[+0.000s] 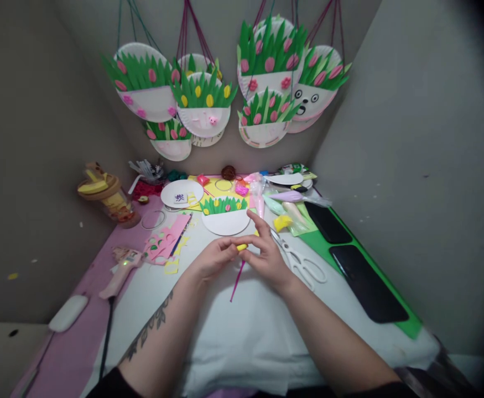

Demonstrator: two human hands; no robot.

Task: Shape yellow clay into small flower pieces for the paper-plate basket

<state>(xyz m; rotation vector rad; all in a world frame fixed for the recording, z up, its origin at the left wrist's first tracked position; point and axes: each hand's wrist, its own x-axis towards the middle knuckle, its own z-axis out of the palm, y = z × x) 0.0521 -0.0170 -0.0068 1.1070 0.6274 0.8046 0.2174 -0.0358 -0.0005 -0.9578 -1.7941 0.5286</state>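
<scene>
Both hands meet above the middle of the table (pixel 266 326), just on the near side of a white half-round paper plate piece (pixel 226 224), and share a small yellow piece (pixel 242 247). The left hand (pixel 218 256) pinches it from the left between thumb and bent fingers, the fingers bunched close together. The right hand (pixel 267 257) grips it from the other side, thumb beneath and a finger above, while its index finger rises free, pointing up past the plate's right edge; the rest of this hand is loosely spread. The fingertips of the two hands touch or nearly touch around the piece, so its full shape is hidden.

Below the hands, a thin magenta stick (pixel 237 283) slants toward the near edge; whether a hand touches its upper end, I cannot tell. White-handled scissors (pixel 303 262) lie just beside the right hand, partly behind it. To the left of the left hand are yellow paper scraps (pixel 172 267), a pink sheet (pixel 169 237) with cut-out holes and, farther off, a pink glue gun (pixel 121 272) with a small green light. Green paper grass (pixel 219 206) with yellow and pink ovals stands along the plate piece's straight upper edge, untouched by the left hand.
</scene>
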